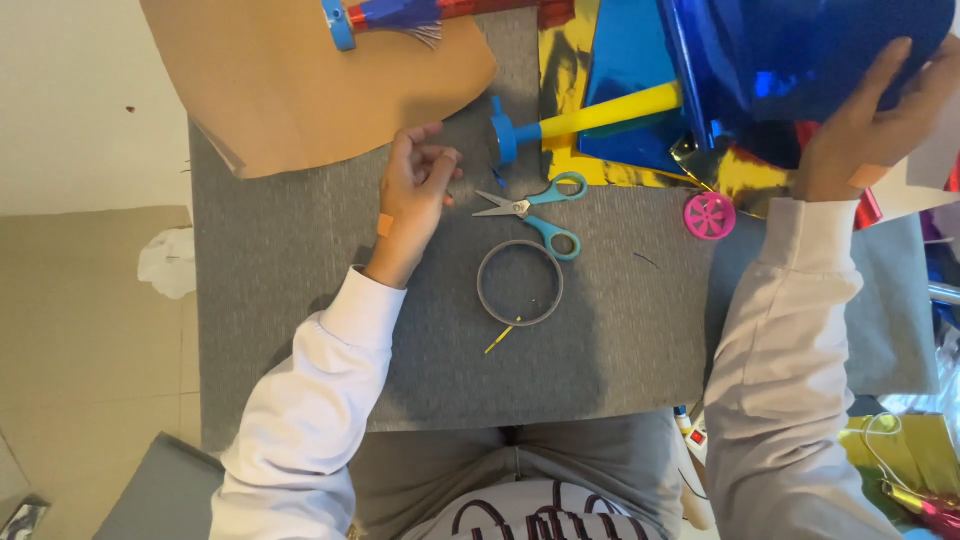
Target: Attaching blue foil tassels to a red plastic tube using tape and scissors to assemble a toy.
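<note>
Blue foil sheet (800,60) in right hand (860,130)

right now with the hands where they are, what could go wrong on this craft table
The scissors lie open, blades toward the left hand, which rests close by; a sideways reach might catch the tips. The right hand grips blue foil on a loose overlapping pile, so a tug could slide the other sheets. The pink wheel beside that pile could get knocked and roll away.

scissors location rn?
In the head view the scissors lie open on the grey mat, centre, just right of the left hand and directly above the tape ring.
</note>
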